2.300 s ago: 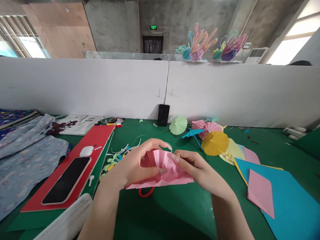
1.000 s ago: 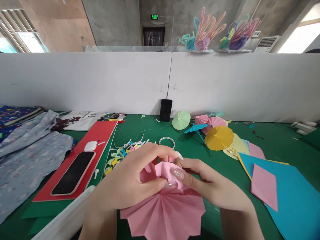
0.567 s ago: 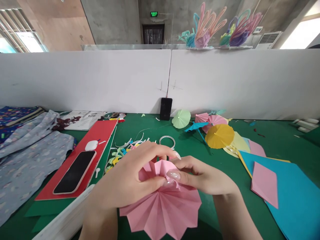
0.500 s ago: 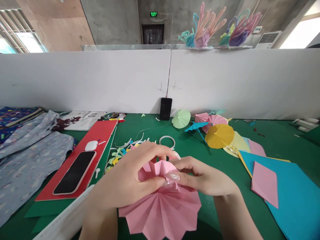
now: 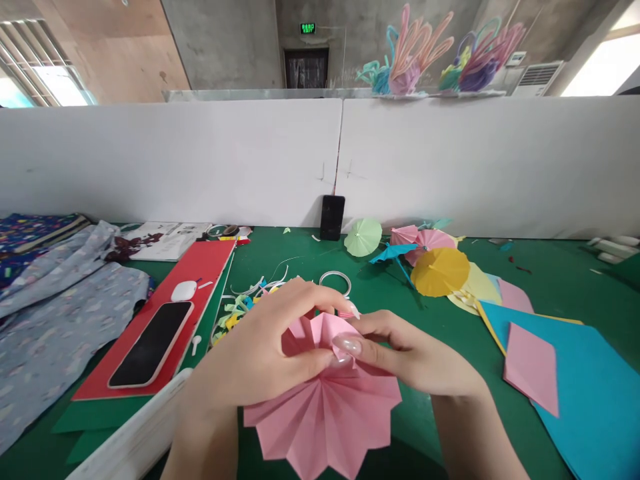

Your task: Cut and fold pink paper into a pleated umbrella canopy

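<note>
A pleated pink paper disc (image 5: 325,420), its folds fanning out from the centre, is held between both hands above the green table. My left hand (image 5: 270,353) grips its upper left part, with the thumb on the near face near the centre and the fingers curled behind the top edge. From the right, my right hand (image 5: 400,350) pinches the paper just above the centre with thumb and forefinger. The fingertips of both hands nearly meet there. What lies behind the disc is mostly hidden.
Small paper umbrellas in green (image 5: 363,238), blue and yellow (image 5: 440,272) lie ahead. Blue paper (image 5: 595,387) with a pink piece (image 5: 531,367) is at right. Left are a phone (image 5: 150,343) on a red folder (image 5: 205,267), paper scraps (image 5: 235,310) and cloth (image 5: 75,320). A white partition (image 5: 175,160) stands behind.
The pink paper disc has tilted and shifted slightly, its left edge moving a little to the right. Both hands keep their pinch near the centre.
</note>
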`<state>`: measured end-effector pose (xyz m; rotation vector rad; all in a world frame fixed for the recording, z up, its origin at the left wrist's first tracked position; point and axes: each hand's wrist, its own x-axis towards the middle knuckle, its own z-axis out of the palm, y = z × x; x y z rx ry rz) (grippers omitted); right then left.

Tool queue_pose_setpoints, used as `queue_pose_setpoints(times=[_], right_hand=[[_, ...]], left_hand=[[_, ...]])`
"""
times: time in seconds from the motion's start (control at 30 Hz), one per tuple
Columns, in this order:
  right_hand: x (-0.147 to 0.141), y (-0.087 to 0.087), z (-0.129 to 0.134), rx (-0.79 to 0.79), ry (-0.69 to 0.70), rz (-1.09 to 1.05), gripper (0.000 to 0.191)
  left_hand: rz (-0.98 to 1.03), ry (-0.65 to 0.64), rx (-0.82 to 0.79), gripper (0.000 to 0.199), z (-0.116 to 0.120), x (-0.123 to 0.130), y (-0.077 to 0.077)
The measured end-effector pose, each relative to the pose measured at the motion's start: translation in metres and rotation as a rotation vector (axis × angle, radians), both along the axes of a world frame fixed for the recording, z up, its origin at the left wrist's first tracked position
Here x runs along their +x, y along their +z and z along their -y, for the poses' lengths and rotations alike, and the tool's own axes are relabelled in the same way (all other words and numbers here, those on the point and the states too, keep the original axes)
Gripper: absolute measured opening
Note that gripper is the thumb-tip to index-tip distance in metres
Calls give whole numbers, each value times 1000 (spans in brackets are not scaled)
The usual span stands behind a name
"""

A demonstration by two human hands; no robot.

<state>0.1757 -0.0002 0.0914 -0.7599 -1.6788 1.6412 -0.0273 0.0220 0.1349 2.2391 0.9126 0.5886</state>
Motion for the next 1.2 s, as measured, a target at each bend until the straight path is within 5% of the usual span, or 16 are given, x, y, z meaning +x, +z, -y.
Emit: queue_pose_setpoints(times=[1.2], right_hand=[[2, 2, 2, -60, -47, -5, 37]], left_hand=[[67, -26, -19, 45, -2, 4, -2]])
